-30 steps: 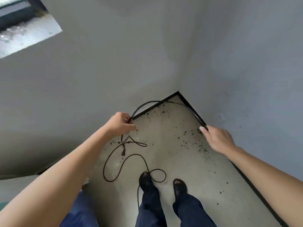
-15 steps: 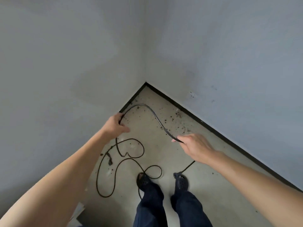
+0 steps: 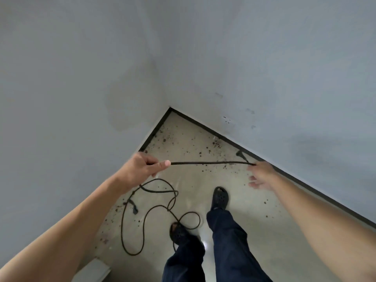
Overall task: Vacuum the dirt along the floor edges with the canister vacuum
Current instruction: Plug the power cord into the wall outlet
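Two pale grey walls [image 3: 81, 78] meet in a corner at the upper middle of the frame, and a dark skirting strip [image 3: 203, 127] runs along their foot above a cream, glossy floor [image 3: 254, 231]. The left hand [image 3: 142, 167], at the middle left, has its fingers curled round a black cord [image 3: 209, 163], with the thumb pressed along the top where the cord leaves the fist. From there the cord runs taut and nearly level across the middle of the frame to the right hand [image 3: 262, 176], which takes it at its upper fingertips. That hand is blurred, so the exact grip is hard to make out, and its lower fingers hang loosely apart. Below the left hand the rest of the cord drops to the floor and lies in slack loops at the lower left, with its plug [image 3: 134, 209] resting inside the curve. One loop lies against the left of two dark perforated shoes [image 3: 220, 197], worn below navy trousers [image 3: 230, 241]. Dark specks of dirt [image 3: 216, 144] lie scattered on the floor in the corner and along both skirting edges, thickest just under the stretched cord.
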The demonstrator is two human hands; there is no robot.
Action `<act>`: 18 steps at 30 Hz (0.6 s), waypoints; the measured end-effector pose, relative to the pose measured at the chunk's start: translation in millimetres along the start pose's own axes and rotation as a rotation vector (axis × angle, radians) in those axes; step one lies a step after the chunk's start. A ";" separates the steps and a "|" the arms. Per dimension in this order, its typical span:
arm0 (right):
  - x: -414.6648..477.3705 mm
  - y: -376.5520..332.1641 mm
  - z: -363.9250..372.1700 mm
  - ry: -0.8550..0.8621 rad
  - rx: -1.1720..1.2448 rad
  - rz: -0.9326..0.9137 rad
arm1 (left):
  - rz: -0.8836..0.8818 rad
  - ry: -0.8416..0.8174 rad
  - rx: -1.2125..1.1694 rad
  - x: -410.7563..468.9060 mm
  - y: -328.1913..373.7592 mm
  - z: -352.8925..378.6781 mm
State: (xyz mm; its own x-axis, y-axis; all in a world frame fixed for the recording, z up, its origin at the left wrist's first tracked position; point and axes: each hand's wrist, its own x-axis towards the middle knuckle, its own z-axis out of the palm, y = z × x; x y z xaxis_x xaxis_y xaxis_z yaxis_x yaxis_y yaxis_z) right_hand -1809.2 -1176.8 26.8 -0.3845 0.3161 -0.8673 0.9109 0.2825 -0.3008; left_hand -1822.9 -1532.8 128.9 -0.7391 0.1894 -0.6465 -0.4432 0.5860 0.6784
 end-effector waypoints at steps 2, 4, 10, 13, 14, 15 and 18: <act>23.2 -20.1 -4.7 -0.070 0.709 0.102 | -0.055 -0.002 0.010 3.7 -0.9 5.5; 46.8 -35.7 -12.3 -0.055 1.214 0.180 | -0.135 0.029 0.033 11.9 -6.0 10.7; 126.8 -17.3 -44.5 0.258 1.064 0.421 | -0.411 0.628 -0.274 36.3 -50.6 -9.2; 159.9 -0.2 -46.4 0.349 0.910 0.477 | -0.530 0.822 -0.388 52.7 -75.0 -18.5; 168.4 3.3 -44.2 0.328 0.900 0.505 | -0.548 0.832 -0.367 59.9 -83.8 -16.3; 175.3 5.3 -39.8 0.276 0.852 0.457 | -0.550 0.828 -0.341 67.9 -92.0 -11.2; 187.7 -2.4 -12.9 0.200 0.641 0.310 | -0.534 0.731 -0.285 99.0 -112.9 16.5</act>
State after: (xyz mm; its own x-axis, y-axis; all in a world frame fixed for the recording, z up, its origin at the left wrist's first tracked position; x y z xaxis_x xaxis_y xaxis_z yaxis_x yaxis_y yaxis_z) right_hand -1885.5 -1106.5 -130.1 -0.0593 0.4718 -0.8797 0.8676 -0.4115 -0.2792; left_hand -1837.6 -1567.2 -17.4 -0.4950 -0.6446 -0.5827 -0.8501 0.2204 0.4783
